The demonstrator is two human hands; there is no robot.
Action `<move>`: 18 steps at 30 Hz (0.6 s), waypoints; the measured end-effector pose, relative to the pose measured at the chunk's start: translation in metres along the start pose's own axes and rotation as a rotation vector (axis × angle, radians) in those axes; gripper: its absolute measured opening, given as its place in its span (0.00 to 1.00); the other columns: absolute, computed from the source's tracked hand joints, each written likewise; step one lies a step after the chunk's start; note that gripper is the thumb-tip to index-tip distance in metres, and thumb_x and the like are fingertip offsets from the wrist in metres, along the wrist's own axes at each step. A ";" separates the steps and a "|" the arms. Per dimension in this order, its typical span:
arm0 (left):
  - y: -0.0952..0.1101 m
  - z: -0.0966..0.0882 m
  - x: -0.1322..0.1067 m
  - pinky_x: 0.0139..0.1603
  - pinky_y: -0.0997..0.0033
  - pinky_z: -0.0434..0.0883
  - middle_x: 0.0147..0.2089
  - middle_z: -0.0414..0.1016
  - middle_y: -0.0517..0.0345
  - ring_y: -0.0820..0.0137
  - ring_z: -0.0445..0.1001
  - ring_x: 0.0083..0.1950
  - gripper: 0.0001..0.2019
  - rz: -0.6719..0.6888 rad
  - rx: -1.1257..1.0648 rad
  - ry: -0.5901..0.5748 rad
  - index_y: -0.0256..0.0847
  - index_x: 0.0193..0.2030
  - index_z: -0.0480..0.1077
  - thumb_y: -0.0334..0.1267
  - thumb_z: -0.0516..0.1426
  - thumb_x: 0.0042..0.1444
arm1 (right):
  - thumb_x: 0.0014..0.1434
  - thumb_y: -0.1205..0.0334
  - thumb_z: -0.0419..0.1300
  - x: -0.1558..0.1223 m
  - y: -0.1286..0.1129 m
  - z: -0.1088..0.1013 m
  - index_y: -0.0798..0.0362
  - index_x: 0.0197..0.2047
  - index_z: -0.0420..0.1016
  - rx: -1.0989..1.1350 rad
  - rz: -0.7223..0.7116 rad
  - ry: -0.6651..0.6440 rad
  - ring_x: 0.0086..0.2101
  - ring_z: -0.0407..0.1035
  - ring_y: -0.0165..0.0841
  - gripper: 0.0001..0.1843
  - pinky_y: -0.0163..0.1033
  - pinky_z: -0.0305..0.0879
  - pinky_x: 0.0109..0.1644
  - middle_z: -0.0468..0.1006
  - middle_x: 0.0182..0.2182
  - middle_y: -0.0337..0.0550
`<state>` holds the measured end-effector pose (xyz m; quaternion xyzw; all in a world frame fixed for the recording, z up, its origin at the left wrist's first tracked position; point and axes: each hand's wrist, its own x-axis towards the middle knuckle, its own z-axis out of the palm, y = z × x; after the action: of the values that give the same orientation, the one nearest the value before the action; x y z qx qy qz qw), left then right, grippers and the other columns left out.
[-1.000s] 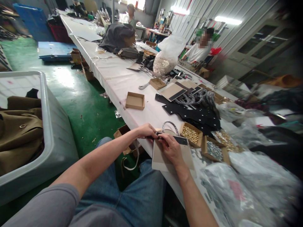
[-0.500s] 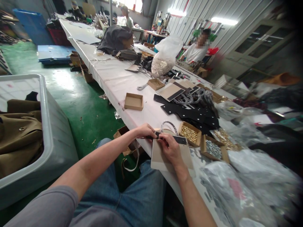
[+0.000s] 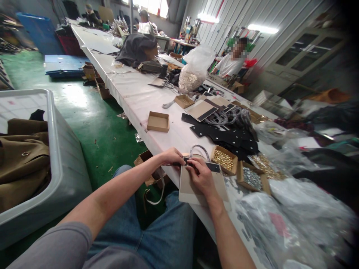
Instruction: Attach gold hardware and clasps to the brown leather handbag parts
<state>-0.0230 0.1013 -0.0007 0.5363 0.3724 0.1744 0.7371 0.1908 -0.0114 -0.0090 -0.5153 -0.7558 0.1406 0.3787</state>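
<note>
Two hands work on a beige panel at the edge of a long white table.

The left hand (image 3: pixel 171 156) pinches the black strip (image 3: pixel 196 163) at the panel's (image 3: pixel 190 186) top edge; the right hand (image 3: pixel 202 178) grips the same strip, resting on the panel. A box of gold studs (image 3: pixel 224 160) sits just beside them.

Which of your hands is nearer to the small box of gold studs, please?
Right. The right hand sits just left of the box of gold studs, on the beige panel; the left hand is farther left, at the panel's top edge.
</note>
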 end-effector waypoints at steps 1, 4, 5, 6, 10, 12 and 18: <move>0.001 0.000 -0.001 0.23 0.77 0.69 0.21 0.74 0.59 0.73 0.71 0.22 0.09 -0.001 0.002 -0.007 0.36 0.25 0.79 0.34 0.73 0.46 | 0.79 0.54 0.63 0.001 0.000 0.000 0.43 0.61 0.83 0.008 0.006 -0.004 0.61 0.77 0.50 0.13 0.61 0.76 0.69 0.81 0.60 0.52; 0.004 0.001 -0.003 0.21 0.78 0.63 0.20 0.73 0.61 0.74 0.69 0.22 0.12 -0.004 0.013 -0.029 0.37 0.24 0.77 0.37 0.75 0.43 | 0.78 0.54 0.63 0.002 0.000 -0.002 0.43 0.61 0.84 0.024 0.019 -0.003 0.61 0.77 0.50 0.13 0.60 0.76 0.68 0.81 0.60 0.52; 0.004 0.003 -0.003 0.20 0.77 0.61 0.20 0.71 0.61 0.74 0.68 0.22 0.13 -0.001 0.018 -0.025 0.38 0.24 0.76 0.38 0.75 0.42 | 0.78 0.54 0.63 0.002 0.001 -0.002 0.43 0.60 0.84 0.030 0.022 -0.002 0.61 0.77 0.49 0.13 0.60 0.76 0.68 0.81 0.60 0.52; 0.004 0.004 -0.002 0.20 0.77 0.59 0.19 0.70 0.62 0.74 0.67 0.22 0.15 0.003 0.022 -0.012 0.38 0.23 0.74 0.39 0.76 0.41 | 0.78 0.53 0.64 0.002 0.001 -0.003 0.43 0.60 0.84 0.038 0.025 -0.005 0.61 0.77 0.49 0.13 0.59 0.76 0.68 0.81 0.60 0.52; 0.001 0.012 0.002 0.21 0.75 0.56 0.18 0.66 0.65 0.75 0.63 0.22 0.15 0.005 0.068 0.096 0.39 0.21 0.72 0.39 0.75 0.40 | 0.74 0.50 0.70 0.001 -0.001 -0.007 0.44 0.62 0.85 0.074 0.049 -0.025 0.61 0.77 0.50 0.17 0.58 0.78 0.66 0.81 0.62 0.53; -0.002 0.016 0.005 0.22 0.74 0.54 0.19 0.66 0.65 0.75 0.61 0.22 0.14 0.015 0.111 0.150 0.39 0.22 0.74 0.40 0.74 0.40 | 0.74 0.51 0.69 0.002 -0.002 -0.010 0.44 0.61 0.85 0.088 0.065 -0.021 0.61 0.78 0.49 0.16 0.57 0.77 0.67 0.82 0.62 0.52; -0.008 0.021 0.012 0.25 0.72 0.52 0.22 0.64 0.66 0.75 0.60 0.25 0.14 0.077 0.172 0.221 0.38 0.23 0.76 0.44 0.73 0.41 | 0.74 0.53 0.66 0.009 0.010 -0.015 0.46 0.55 0.87 0.096 0.211 0.109 0.47 0.81 0.44 0.12 0.51 0.80 0.53 0.87 0.54 0.49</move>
<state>-0.0012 0.0925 -0.0088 0.5891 0.4440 0.2281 0.6354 0.2061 -0.0022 -0.0011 -0.5802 -0.6680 0.1877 0.4265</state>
